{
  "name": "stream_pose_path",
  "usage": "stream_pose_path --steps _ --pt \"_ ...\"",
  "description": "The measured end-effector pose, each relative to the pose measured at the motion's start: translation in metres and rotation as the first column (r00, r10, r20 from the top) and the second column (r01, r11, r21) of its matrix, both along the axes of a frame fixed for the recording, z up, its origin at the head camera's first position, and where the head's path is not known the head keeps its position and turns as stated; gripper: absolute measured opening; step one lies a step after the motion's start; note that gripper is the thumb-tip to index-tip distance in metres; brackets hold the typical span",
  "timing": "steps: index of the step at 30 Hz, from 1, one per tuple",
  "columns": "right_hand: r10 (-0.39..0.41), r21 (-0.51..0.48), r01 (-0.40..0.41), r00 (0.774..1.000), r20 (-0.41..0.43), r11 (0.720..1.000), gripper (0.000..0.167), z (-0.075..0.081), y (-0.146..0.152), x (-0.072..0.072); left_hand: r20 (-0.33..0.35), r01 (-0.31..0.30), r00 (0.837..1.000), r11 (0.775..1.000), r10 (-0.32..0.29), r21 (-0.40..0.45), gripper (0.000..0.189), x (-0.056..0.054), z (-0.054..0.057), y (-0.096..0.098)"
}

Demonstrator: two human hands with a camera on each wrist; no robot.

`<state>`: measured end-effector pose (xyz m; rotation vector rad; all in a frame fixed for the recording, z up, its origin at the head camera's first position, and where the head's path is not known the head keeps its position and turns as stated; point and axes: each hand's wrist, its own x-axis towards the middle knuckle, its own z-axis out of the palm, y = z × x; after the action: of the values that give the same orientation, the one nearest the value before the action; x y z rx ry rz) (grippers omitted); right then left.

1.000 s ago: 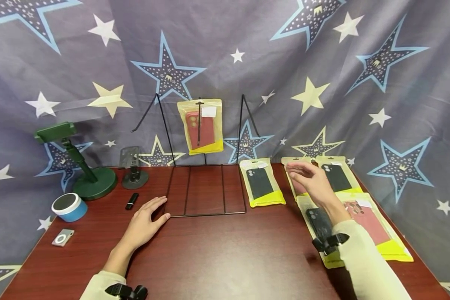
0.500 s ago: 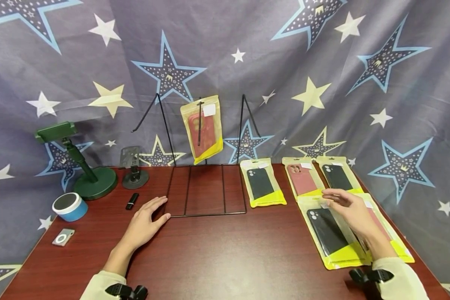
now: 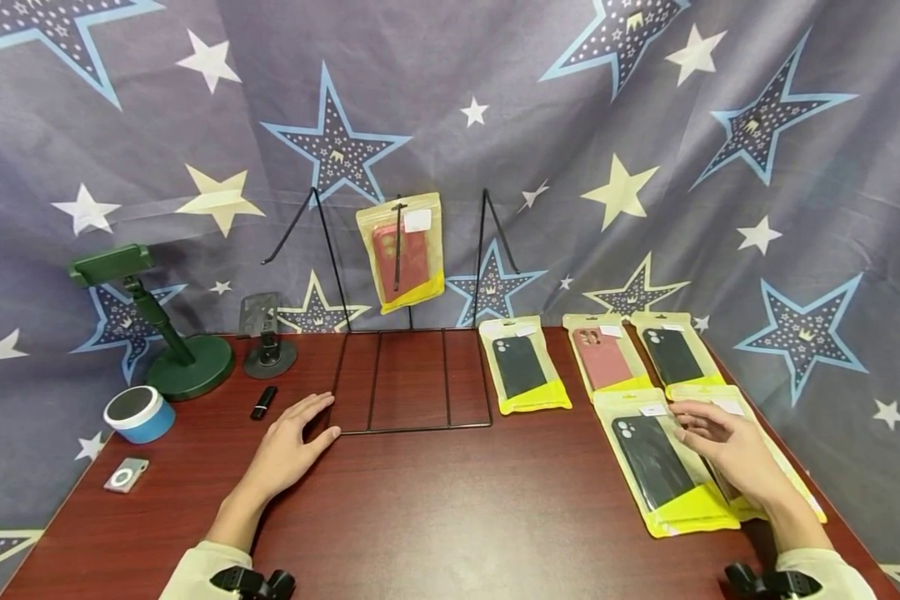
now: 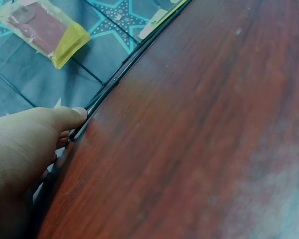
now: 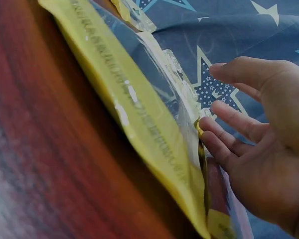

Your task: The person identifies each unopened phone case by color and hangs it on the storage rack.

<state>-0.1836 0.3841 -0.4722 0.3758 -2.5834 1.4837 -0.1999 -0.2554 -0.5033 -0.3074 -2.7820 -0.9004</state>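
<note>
My left hand [image 3: 288, 446] rests on the table at the front left corner of a black wire display rack [image 3: 420, 430]. In the left wrist view, its thumb [image 4: 72, 117] touches the wire. A bagged pink phone case [image 3: 414, 271] hangs tilted on the rack's middle hook. At the right, my right hand [image 3: 735, 450] is over the front bags, beside a bagged black phone case [image 3: 654, 458], and partly covers another bag [image 3: 783, 467]. The right wrist view shows thumb and fingers apart, holding nothing, with fingertips [image 5: 205, 123] close to the bag edge.
Behind these lie a bagged pink case [image 3: 607, 358] and black ones [image 3: 675, 354], [image 3: 521, 367]. On the left stand a green phone stand [image 3: 187, 367], a small dark stand [image 3: 270, 358] and a blue-white round speaker [image 3: 141, 421]. A USB stick [image 3: 264, 402] and small player [image 3: 126, 475] lie nearby.
My right hand has moved right and toward me, from above the rear pink-case bag to the front bags. The hanging bag has swung and tilts. My left hand stays put.
</note>
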Motion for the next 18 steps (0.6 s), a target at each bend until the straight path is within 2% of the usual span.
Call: stream_pose_path --steps 3,6,12,18 --pt "0.013 0.024 -0.013 1.000 -0.013 1.000 0.039 -0.0021 0.0011 0.0000 -0.002 0.003 1.000 1.000 -0.003 -0.001 0.058 -0.0005 -0.0005 0.0002" --pt "0.003 0.094 0.001 0.999 -0.033 0.996 0.038 -0.0026 0.0009 -0.0004 -0.003 0.004 1.000 1.000 -0.004 -0.001 0.059 -0.0008 -0.0008 0.0002" --pt "-0.014 0.268 0.036 0.997 -0.081 0.963 0.042 -0.0038 -0.0036 -0.0006 -0.005 0.000 1.000 1.000 0.000 -0.002 0.058 -0.0007 -0.0007 -0.0004" --pt "0.026 0.316 0.022 0.989 -0.147 0.949 0.047 -0.0078 -0.0085 -0.0009 -0.003 -0.001 1.000 1.000 0.001 -0.005 0.058 0.0006 -0.0007 -0.0002"
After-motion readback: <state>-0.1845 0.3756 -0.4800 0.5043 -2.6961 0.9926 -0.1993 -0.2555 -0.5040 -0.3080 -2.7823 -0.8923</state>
